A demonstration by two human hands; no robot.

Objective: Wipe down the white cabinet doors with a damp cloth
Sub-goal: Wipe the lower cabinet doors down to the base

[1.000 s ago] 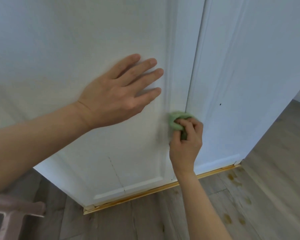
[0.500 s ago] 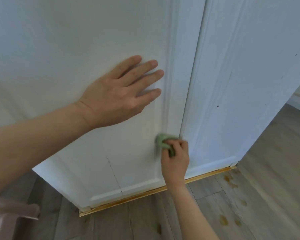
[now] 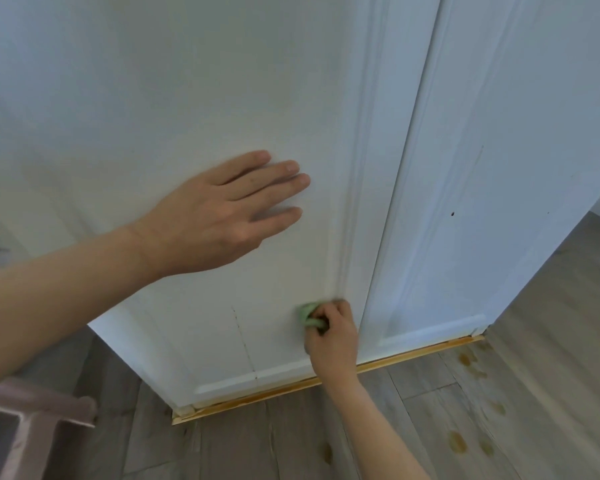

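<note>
Two tall white cabinet doors fill the view: the left door (image 3: 174, 98) and the right door (image 3: 499, 150), meeting at a vertical seam. My left hand (image 3: 222, 216) lies flat on the left door, fingers spread and holding nothing. Lower down, my right hand (image 3: 333, 336) grips a bunched pale green cloth (image 3: 307, 313) and presses it against the left door near its right moulding, a short way above the bottom edge. Most of the cloth is hidden inside my fist.
A yellowish wooden strip (image 3: 326, 379) runs along the floor under the doors. The grey wood-plank floor (image 3: 499, 410) carries several brownish spots at the right. A pinkish-grey object (image 3: 25, 420) sits at the bottom left corner. Small dark specks mark the right door.
My right hand has slid the green cloth down along the seam area and slightly left, to near the door's bottom. My left hand has stayed flat on the left door.
</note>
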